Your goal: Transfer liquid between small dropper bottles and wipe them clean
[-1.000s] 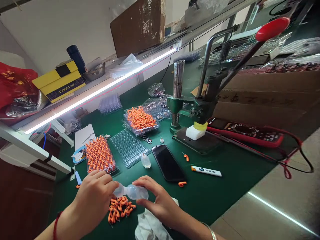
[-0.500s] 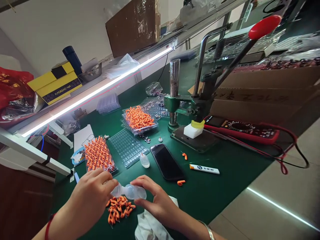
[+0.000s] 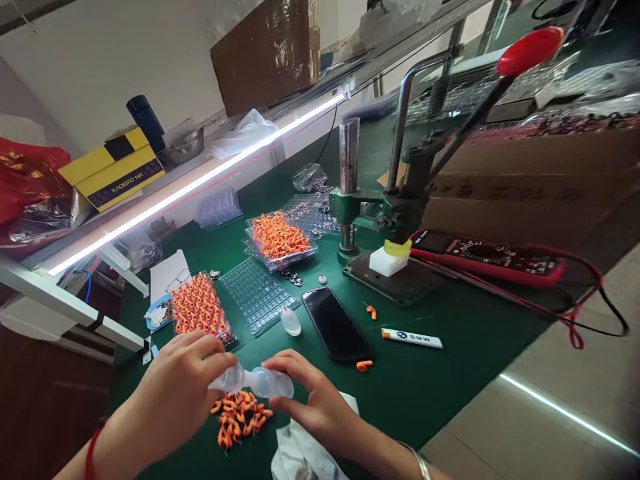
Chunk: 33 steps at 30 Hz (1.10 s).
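Both of my hands hold a small clear plastic squeeze bottle (image 3: 260, 382) lying sideways above the green mat. My left hand (image 3: 183, 390) pinches its narrow end, and my right hand (image 3: 310, 397) grips its rounded body with curled fingers. Under the bottle lies a loose pile of small orange parts (image 3: 240, 417). A white cloth (image 3: 300, 453) sits below my right wrist. Just beyond my left hand is a clear tray packed with orange parts (image 3: 199, 308).
A black phone (image 3: 335, 325), a second small bottle (image 3: 291, 321), an empty clear grid tray (image 3: 257, 295) and another tray of orange parts (image 3: 280, 238) lie ahead. A green hand press with a red-knobbed lever (image 3: 400, 207), a red multimeter (image 3: 487, 257) and a white BMW-marked stick (image 3: 413, 339) stand right.
My hands and the bottle stay almost where they were. The left hand's pinch has slid a little along the narrow end. The view has shifted slightly.
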{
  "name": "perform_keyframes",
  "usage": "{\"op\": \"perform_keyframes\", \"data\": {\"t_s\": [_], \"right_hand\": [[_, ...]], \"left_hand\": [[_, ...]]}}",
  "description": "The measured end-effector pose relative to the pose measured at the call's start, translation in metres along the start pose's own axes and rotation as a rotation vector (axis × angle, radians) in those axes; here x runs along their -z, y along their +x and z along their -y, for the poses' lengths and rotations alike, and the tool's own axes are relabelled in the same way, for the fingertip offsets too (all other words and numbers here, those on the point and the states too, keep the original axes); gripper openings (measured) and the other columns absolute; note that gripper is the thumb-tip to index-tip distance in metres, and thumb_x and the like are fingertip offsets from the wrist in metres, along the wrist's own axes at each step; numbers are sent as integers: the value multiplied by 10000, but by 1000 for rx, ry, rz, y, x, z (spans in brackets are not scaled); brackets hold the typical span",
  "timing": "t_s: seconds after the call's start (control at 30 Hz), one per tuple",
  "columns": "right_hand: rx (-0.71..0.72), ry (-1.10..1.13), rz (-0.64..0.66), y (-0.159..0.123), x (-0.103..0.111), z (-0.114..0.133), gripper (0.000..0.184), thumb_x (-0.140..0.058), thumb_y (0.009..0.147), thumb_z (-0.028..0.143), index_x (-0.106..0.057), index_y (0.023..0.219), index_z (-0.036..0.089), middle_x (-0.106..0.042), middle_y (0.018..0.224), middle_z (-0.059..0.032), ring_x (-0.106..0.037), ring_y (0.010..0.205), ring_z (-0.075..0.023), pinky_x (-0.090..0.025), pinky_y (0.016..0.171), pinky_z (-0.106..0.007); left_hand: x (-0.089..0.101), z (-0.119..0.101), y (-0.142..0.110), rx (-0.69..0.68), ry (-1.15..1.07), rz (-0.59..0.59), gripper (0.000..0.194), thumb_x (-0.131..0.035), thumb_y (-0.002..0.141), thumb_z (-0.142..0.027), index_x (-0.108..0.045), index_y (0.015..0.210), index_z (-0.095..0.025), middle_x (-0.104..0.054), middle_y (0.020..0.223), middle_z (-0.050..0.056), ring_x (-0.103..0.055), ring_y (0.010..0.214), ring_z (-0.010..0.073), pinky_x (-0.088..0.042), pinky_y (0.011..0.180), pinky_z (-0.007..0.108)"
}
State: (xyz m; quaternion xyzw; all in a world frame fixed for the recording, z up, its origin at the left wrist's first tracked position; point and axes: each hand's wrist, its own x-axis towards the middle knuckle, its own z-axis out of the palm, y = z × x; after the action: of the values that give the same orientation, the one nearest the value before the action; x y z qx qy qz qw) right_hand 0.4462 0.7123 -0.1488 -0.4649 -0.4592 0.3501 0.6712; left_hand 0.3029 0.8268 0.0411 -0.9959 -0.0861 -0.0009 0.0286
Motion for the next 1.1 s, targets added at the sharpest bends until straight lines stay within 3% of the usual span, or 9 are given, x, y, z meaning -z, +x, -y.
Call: {"op": "perform_keyframes", "data": {"t_s": [0.57, 1.1], "right_hand": [[-16, 15, -23, 0, -2, 1, 309, -735, 782, 197, -701, 1088, 228, -602, 1049, -57, -598, 1013, -249, -455, 910, -389], [-2, 28, -27, 3, -2, 4, 307, -725, 776, 200, -701, 1081, 223, -604, 1043, -63, -611, 994, -250, -481, 873, -390]], "left_hand": [[-2, -1, 0, -31, 57, -70, 325, -810, 670, -8, -717, 876, -241, -681, 762, -39, -632, 715, 193, -432, 678, 333], [-6, 6, -1, -60, 44, -124, 331, -807, 663, 16, -724, 878, -222, -729, 770, -40, -666, 714, 182, -445, 698, 324]]}}
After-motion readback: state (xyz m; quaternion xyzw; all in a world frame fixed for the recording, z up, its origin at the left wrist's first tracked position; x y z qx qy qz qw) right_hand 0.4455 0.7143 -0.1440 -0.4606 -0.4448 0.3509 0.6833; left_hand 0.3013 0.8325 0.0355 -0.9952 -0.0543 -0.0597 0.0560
